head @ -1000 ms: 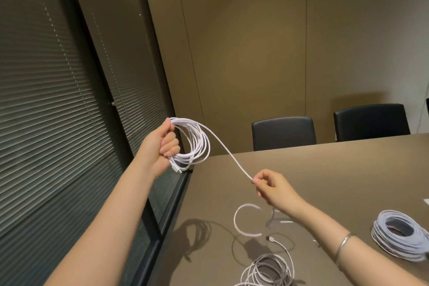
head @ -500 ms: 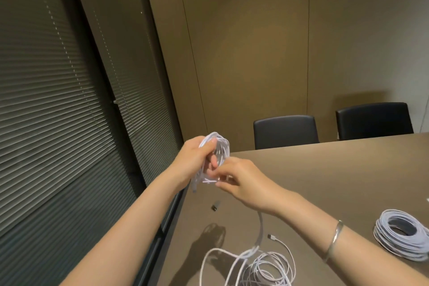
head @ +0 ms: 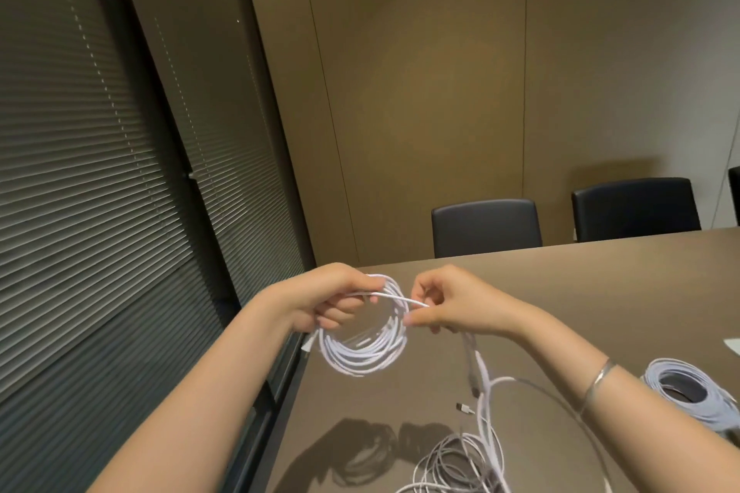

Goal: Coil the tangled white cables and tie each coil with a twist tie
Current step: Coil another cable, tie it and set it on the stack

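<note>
I hold a white cable coil (head: 362,352) in the air over the table's near-left corner. My left hand (head: 332,302) grips the coil's top left, and the loops hang down from it. My right hand (head: 444,302) pinches a strand of the same cable at the coil's top right. From that hand the loose cable (head: 486,392) drops to a tangled heap of white cable (head: 456,460) on the table. A finished-looking coil (head: 692,392) lies flat at the right edge, partly behind my right forearm. No twist tie is visible.
The brown table (head: 560,292) runs off to the right. Two black chairs (head: 486,226) stand at its far side against a tan wall. Dark blinds (head: 100,212) fill the left. A small connector (head: 464,407) lies on the table. A white scrap (head: 730,344) shows at the right edge.
My right hand came up from the table to the coil, bringing the strand across. Both hands then drew slightly apart, so the coil now hangs open as a ring between them.
</note>
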`<state>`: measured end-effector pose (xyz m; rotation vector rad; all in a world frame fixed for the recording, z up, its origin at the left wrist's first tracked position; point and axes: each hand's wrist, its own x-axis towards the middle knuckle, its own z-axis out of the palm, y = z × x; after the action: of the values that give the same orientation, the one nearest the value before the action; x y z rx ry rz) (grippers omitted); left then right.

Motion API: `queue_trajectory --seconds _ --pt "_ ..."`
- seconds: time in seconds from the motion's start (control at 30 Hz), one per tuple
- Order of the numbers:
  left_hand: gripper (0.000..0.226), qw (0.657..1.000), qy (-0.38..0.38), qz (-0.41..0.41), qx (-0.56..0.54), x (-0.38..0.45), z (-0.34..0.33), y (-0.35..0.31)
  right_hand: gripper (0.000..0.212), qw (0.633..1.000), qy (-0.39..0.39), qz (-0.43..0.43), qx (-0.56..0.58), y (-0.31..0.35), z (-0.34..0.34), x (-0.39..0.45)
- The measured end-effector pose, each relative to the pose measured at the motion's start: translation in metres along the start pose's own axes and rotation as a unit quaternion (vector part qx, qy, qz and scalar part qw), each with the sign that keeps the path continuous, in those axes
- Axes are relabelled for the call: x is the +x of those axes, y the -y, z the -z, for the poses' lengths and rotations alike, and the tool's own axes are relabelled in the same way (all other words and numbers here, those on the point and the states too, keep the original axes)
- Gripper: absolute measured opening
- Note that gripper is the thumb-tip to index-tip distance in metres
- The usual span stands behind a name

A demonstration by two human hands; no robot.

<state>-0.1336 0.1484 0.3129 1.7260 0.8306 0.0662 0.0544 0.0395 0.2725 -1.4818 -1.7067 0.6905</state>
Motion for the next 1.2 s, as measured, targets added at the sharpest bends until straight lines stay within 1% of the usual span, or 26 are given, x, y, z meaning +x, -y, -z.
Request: queue_trajectory --seconds 0.1,0.17,0.27,0.33,0.37,0.43,0.5,0.57,0.63,0.77,0.87,1.0,1.07,1.1,1.2 --pt "0.034 0.999 -0.008 -0.006 -0.045 -0.007 0.020 0.004 0.023 1.000 0.001 -0.010 0.014 -0.016 0.006 -0.003" --pt "0.029 1.000 -0.002 -0.006 -0.028 -0.010 0.028 0.006 0.023 1.000 -0.019 -0.011 0.013 -0.020 0.006 -0.002" --pt "0.026 0.998 0.045 0.029 0.022 -0.009 0.029 0.012 0.023 0.995 -0.093 0.015 0.028 -0.022 0.004 0.003" --pt "0.030 0.994 0.082 0.052 0.046 -0.008 0.027 0.017 0.026 0.989 -0.140 0.027 0.034 -0.023 0.005 0.007" --pt "0.032 0.993 0.100 0.054 0.036 -0.008 0.027 0.019 0.028 0.988 -0.148 0.027 0.030 -0.024 0.005 0.008" --pt "0.034 0.990 0.132 0.034 -0.018 -0.009 0.030 0.021 0.034 0.989 -0.146 0.021 0.018 -0.025 0.004 0.009" --pt "0.034 0.987 0.141 0.003 -0.082 -0.011 0.037 0.022 0.043 0.990 -0.141 0.009 0.012 -0.029 0.002 0.005" --pt "0.034 0.981 0.125 -0.020 -0.146 -0.014 0.047 0.024 0.051 0.989 -0.146 -0.006 0.017 -0.034 0.000 0.002" --pt "0.037 0.972 0.094 -0.041 -0.213 -0.017 0.057 0.026 0.051 0.986 -0.163 -0.018 0.039 -0.041 -0.002 0.001" --pt "0.032 0.954 -0.009 -0.078 -0.291 -0.017 0.063 0.030 0.049 0.972 -0.213 -0.058 0.079 -0.067 -0.007 0.004" --pt "0.034 0.935 -0.050 -0.108 -0.335 -0.015 0.064 0.034 0.043 0.965 -0.223 -0.113 0.074 -0.092 -0.016 0.006" --pt "0.035 0.891 -0.103 -0.176 -0.405 -0.018 0.078 0.034 0.043 0.945 -0.242 -0.217 0.039 -0.137 -0.028 -0.001" --pt "0.038 0.873 -0.126 -0.196 -0.428 -0.024 0.088 0.034 0.041 0.930 -0.238 -0.278 0.026 -0.158 -0.034 -0.008" --pt "0.039 0.869 -0.133 -0.200 -0.433 -0.027 0.091 0.034 0.039 0.924 -0.230 -0.303 0.040 -0.167 -0.037 -0.011" --pt "0.038 0.874 -0.137 -0.199 -0.421 -0.033 0.093 0.035 0.032 0.913 -0.193 -0.346 0.099 -0.182 -0.049 -0.017"
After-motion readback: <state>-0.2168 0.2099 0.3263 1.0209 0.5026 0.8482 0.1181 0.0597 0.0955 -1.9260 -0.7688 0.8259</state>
